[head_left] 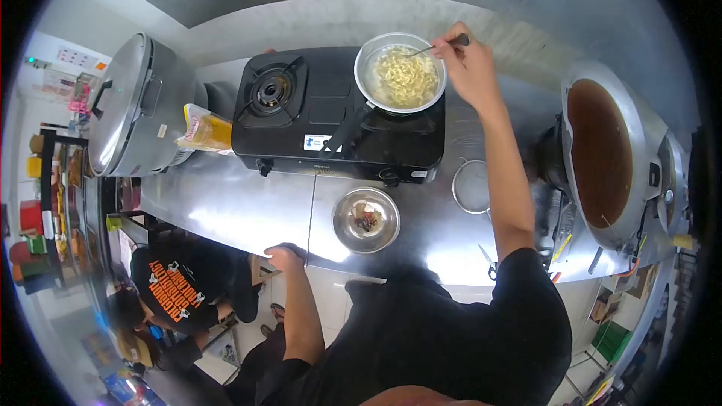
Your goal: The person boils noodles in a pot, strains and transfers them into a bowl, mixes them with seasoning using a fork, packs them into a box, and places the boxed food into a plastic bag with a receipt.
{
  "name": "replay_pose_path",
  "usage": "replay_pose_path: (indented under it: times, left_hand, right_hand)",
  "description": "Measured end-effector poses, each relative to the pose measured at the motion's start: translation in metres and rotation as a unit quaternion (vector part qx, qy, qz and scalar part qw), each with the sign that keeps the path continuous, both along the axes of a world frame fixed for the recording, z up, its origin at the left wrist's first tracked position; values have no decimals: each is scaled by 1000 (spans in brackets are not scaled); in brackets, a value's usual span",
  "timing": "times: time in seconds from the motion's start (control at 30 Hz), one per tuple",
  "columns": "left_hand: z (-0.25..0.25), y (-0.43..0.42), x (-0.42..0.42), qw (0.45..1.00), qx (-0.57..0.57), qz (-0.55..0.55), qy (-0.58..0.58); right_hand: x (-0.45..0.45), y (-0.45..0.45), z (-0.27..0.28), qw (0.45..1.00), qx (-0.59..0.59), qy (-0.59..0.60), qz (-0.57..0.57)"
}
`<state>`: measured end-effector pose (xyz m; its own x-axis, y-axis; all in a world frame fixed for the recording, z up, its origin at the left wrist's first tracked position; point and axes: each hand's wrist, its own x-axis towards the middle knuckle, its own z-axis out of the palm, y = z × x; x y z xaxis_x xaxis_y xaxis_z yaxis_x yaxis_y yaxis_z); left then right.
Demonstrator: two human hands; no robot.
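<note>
My right hand (456, 49) is closed around the dark handle of a thin metal utensil, whose far end reaches into the noodles. The yellow noodles (407, 77) sit in liquid in a pan (362, 68) on the right burner of the black stove (323, 102). The pan's black handle points down and left. Below the stove stands a steel bowl (340, 219) with small dark and reddish bits in it. Near the counter's front edge is my left hand (286, 257); its fingers are bunched, and what they hold, if anything, is too small to make out.
A large lidded pot (162, 98) and a yellow packet (207, 129) are left of the stove. On the right are a strainer (472, 186), scissors (489, 262) and a big pot of brown liquid (602, 158). Another person (177, 286) in black is at lower left.
</note>
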<state>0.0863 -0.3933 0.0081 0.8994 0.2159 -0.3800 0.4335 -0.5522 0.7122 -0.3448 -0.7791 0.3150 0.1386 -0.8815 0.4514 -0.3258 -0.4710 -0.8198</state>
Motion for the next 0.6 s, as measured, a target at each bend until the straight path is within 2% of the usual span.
replay_pose_path:
  times: [0.03,0.17,0.23,0.27,0.3,0.33,0.4,0.6]
  left_hand:
    - [3,-8,-9,998,12,14,-66]
    - [-4,-6,9,998,17,40,40]
    - [-15,-2,13,998,18,40,47]
    - [-10,-5,10,998,10,43,55]
    - [38,-27,-14,996,-15,50,72]
    - [65,-40,-26,994,-39,57,89]
    - [54,-36,-19,996,1,50,72]
    - [52,-34,-20,997,24,52,56]
  right_hand:
    - [3,-1,-5,1000,9,-2,25]
    - [8,15,3,984,130,-62,106]
    - [3,23,12,982,110,-116,103]
    - [-1,26,17,980,98,-144,101]
    - [-3,27,22,980,104,-138,103]
    - [-3,24,17,977,127,-128,117]
    - [-6,15,3,969,172,-107,142]
    - [3,-16,-14,989,66,-122,56]
